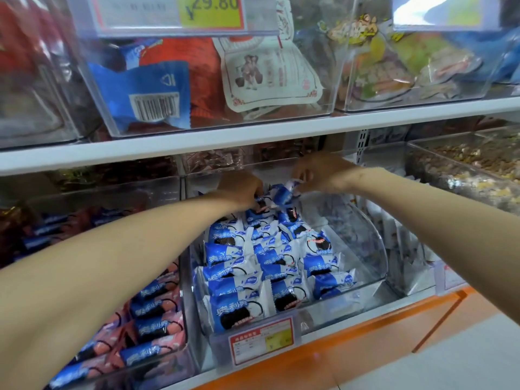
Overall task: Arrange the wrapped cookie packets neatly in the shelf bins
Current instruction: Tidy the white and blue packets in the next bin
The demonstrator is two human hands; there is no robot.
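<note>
At the clear bin's (365, 237) twelve o'clock, your right hand (318, 171) pinches a blue-white cookie packet (282, 195); your left hand (242, 187) grips the neighbouring packet (261, 205).

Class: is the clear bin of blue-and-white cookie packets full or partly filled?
Partly filled. The blue-and-white packets crowd the left and middle of the clear bin; its right side is bare.

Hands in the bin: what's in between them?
A blue-and-white cookie packet, lifted above the pile, lies between the left hand and the right hand, which pinches it. The head view shows this.
</note>
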